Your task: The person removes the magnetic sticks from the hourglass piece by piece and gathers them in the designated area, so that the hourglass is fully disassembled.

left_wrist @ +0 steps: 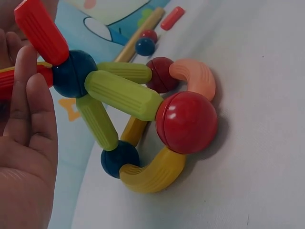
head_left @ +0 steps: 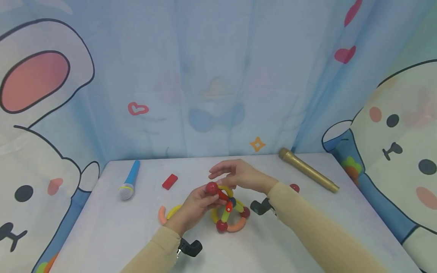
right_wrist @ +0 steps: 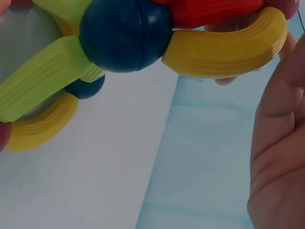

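1. The left hand [head_left: 198, 204] comes in from the near left and pinches the red ball [head_left: 212, 187] and the red rod [head_left: 223, 196] at the top of the toy [head_left: 229, 212]. Its fingers are curled round them.

2. The right hand [head_left: 239, 175] hovers just above and behind the toy's top. Its fingers are loosely spread and hold nothing, with the palm facing down and leftward.

3. The two hands are near each other but apart, the left lower and nearer the person, the right higher and farther back.

4. The toy stands on the worktop [head_left: 112, 227], mid-way across it and directly under both hands. Its base rests on the surface and its apex rises toward the left hand.

5. The left wrist view shows green rods [left_wrist: 123, 94] running from a blue ball [left_wrist: 72, 74] down to a big red ball [left_wrist: 187, 122] and a lower blue ball [left_wrist: 118, 158], with curved yellow [left_wrist: 152, 172] and orange [left_wrist: 195, 78] pieces along the base.

6. The red rod's long axis slopes from the red ball down and right to the blue hub.

7. The left hand is the one in contact; the right is a short drop away from the yellow arc [right_wrist: 226, 50].

8. Farther out lie a loose orange and yellow arc [head_left: 167, 214], a red block [head_left: 169, 181], a blue microphone [head_left: 130, 184] and a gold microphone [head_left: 308, 170].
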Action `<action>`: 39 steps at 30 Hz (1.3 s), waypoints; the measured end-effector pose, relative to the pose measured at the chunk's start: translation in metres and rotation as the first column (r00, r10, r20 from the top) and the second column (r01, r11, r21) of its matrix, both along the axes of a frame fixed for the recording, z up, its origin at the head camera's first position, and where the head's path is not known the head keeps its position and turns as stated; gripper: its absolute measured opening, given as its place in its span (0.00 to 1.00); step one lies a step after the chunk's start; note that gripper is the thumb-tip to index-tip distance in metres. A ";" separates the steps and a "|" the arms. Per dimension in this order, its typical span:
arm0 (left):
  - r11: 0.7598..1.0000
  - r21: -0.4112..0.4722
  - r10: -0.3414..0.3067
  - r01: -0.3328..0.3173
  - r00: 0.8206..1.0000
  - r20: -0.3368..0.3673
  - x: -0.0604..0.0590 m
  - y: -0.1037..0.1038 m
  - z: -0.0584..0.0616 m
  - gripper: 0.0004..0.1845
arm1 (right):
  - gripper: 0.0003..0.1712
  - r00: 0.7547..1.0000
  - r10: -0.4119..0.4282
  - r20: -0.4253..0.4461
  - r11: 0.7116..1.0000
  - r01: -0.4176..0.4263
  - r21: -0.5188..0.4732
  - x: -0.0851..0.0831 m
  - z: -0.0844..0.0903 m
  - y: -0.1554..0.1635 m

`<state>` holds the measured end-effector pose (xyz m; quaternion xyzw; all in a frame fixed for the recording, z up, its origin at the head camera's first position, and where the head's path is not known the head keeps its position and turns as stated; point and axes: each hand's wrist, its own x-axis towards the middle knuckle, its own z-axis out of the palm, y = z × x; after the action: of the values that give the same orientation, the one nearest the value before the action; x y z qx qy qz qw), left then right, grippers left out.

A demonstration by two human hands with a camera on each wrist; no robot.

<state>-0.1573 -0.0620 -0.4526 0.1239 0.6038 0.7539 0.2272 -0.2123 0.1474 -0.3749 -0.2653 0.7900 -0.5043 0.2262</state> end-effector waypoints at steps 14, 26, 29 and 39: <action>1.000 0.014 -0.022 0.022 1.000 -0.014 0.001 0.001 0.000 0.21 | 0.24 0.993 0.115 -0.037 0.988 -0.111 0.106 0.000 0.000 -0.009; 0.999 0.020 -0.033 0.033 0.999 -0.001 0.002 0.002 0.001 0.21 | 0.22 0.986 0.108 -0.127 0.988 -0.093 0.121 -0.001 -0.006 -0.007; 0.999 0.022 -0.039 0.039 0.999 -0.004 0.001 0.002 0.000 0.21 | 0.22 0.990 0.096 -0.104 0.990 -0.084 0.113 0.000 -0.007 -0.007; 1.000 0.010 0.001 -0.001 1.000 0.003 0.001 0.008 -0.004 0.20 | 0.24 0.993 0.096 -0.067 0.995 -0.094 0.024 0.001 -0.012 -0.004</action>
<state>-0.1562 -0.0542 -0.4562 0.1235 0.5997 0.7573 0.2270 -0.2114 0.1438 -0.3871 -0.3171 0.7889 -0.4755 0.2258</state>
